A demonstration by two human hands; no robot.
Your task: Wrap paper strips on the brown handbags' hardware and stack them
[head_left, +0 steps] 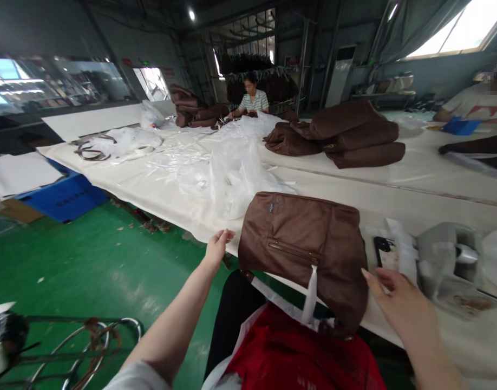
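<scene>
1. At the near edge of the long white table lies a brown bag, hanging partly over the rim toward me, its zip pocket up and a white tag dangling from the zip
2. My left hand reaches the table edge just left of the bag, fingers loosely curled, holding nothing that I can make out
3. My right hand is open, fingers spread, its fingertips at the bag's right side; I cannot tell if they touch
4. Below the bag I see red cloth
5. Clear plastic bags lie just behind the bag, and a stack of brown bags sits farther back
6. A grey machine stands right of my right hand
7. Two other people work at the far end and far right
</scene>
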